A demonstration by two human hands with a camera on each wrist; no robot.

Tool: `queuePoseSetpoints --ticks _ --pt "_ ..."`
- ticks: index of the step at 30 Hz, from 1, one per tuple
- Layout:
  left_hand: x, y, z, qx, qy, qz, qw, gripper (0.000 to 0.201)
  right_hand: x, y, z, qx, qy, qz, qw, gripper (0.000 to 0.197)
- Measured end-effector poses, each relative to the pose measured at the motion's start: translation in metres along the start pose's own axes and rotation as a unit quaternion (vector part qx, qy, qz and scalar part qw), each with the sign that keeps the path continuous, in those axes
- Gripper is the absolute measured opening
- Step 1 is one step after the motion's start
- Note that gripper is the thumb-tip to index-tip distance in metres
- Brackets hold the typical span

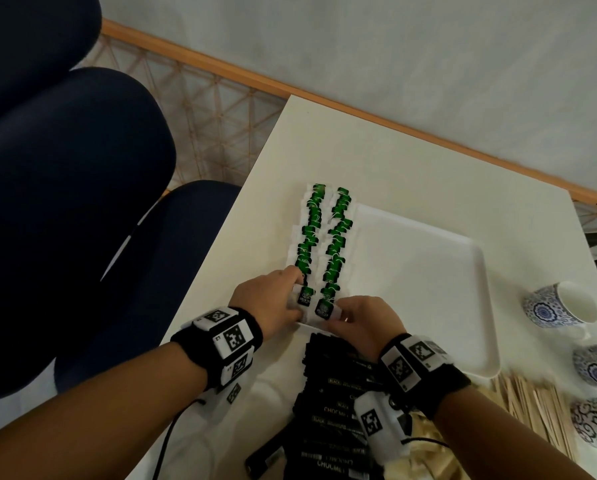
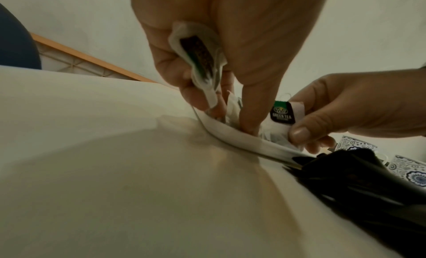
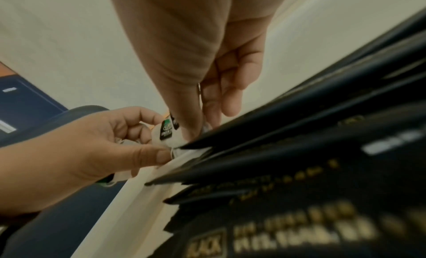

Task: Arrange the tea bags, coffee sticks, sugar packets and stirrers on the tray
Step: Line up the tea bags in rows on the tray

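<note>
A white tray (image 1: 428, 271) lies on the white table. Two rows of green-tagged tea bags (image 1: 324, 237) run along its left side. At the near end of the rows my left hand (image 1: 298, 296) pinches a tea bag (image 1: 305, 295), and the left wrist view shows a tea bag (image 2: 196, 61) held against its fingers. Right beside it my right hand (image 1: 338, 311) pinches another tea bag (image 2: 282, 114) at the tray rim (image 2: 242, 136). Black coffee sticks (image 1: 338, 403) are piled under my right wrist. Wooden stirrers (image 1: 532, 407) lie to the right of them.
Three blue-patterned cups (image 1: 563, 306) stand near the table's right edge. Dark blue chairs (image 1: 65, 202) sit off the table's left edge. Pale packets (image 1: 425, 455) lie at the near edge beside the coffee sticks. The tray's middle and right hold nothing.
</note>
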State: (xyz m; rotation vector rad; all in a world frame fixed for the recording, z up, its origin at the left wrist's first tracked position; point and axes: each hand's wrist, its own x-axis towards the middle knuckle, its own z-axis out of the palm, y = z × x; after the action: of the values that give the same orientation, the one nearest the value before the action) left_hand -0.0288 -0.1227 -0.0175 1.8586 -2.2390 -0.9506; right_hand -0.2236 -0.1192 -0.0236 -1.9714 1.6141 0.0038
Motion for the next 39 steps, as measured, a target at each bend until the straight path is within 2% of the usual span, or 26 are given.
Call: queuePoseSetpoints --ticks 3,8,10,13,15,17,19,22,24,25,28,32,34,36,37,39 --pt "0.000 0.000 0.000 -0.011 0.001 -0.002 1.000 0.031 0.001 -0.003 0.000 -0.006 -0.013 0.009 1.000 0.027" --pt "0.001 -0.007 -0.001 -0.010 0.019 -0.005 1.000 0.013 0.006 -0.003 -0.005 -0.041 0.013 0.022 0.999 0.028" --pt "0.002 -0.009 -0.001 -0.025 0.028 -0.011 0.999 0.009 0.007 -0.002 -0.007 -0.028 -0.011 0.030 0.999 0.032" --pt "0.002 -0.010 -0.004 -0.080 0.038 -0.030 0.996 0.006 0.008 -0.004 -0.010 -0.024 -0.064 0.040 0.997 0.031" --pt "0.002 -0.011 -0.006 -0.159 0.046 -0.041 0.985 0.004 0.008 -0.005 -0.010 -0.031 -0.050 0.042 0.997 0.023" --pt "-0.001 -0.011 -0.010 -0.278 0.056 -0.057 0.957 0.010 0.006 -0.004 -0.011 -0.012 -0.007 0.050 0.999 0.020" --pt "-0.006 -0.011 -0.016 -0.371 0.056 -0.078 0.924 0.023 0.002 -0.002 -0.012 0.019 0.043 0.054 0.997 0.032" --pt "-0.015 -0.010 -0.021 -0.475 0.001 -0.126 0.871 0.049 -0.002 -0.004 -0.016 0.053 0.133 0.013 0.990 0.034" --pt "-0.018 -0.008 -0.018 -0.538 -0.047 -0.144 0.829 0.064 -0.003 -0.012 -0.018 0.073 0.141 -0.037 0.987 0.024" --pt "-0.018 -0.007 -0.015 -0.544 -0.061 -0.147 0.824 0.070 -0.004 -0.018 -0.019 0.081 0.120 -0.063 0.987 0.019" --pt "-0.018 -0.002 -0.005 -0.519 -0.053 -0.157 0.838 0.074 -0.009 -0.036 -0.012 0.097 0.025 -0.160 0.982 0.018" --pt "-0.017 0.008 -0.005 -0.534 -0.049 -0.182 0.824 0.073 -0.013 -0.047 0.005 0.020 -0.031 -0.244 0.969 0.039" --pt "-0.018 0.008 -0.005 -0.558 -0.053 -0.195 0.805 0.071 -0.014 -0.047 0.008 0.004 -0.006 -0.257 0.966 0.037" --pt "-0.021 0.006 -0.006 -0.578 -0.069 -0.188 0.791 0.061 -0.012 -0.045 0.008 0.044 0.035 -0.260 0.964 0.020" --pt "-0.022 0.004 -0.006 -0.573 -0.081 -0.179 0.795 0.050 -0.011 -0.042 0.006 0.067 0.046 -0.255 0.964 0.014" --pt "-0.023 0.001 -0.005 -0.526 -0.099 -0.145 0.832 0.027 -0.007 -0.035 0.003 0.091 0.060 -0.239 0.965 0.015"
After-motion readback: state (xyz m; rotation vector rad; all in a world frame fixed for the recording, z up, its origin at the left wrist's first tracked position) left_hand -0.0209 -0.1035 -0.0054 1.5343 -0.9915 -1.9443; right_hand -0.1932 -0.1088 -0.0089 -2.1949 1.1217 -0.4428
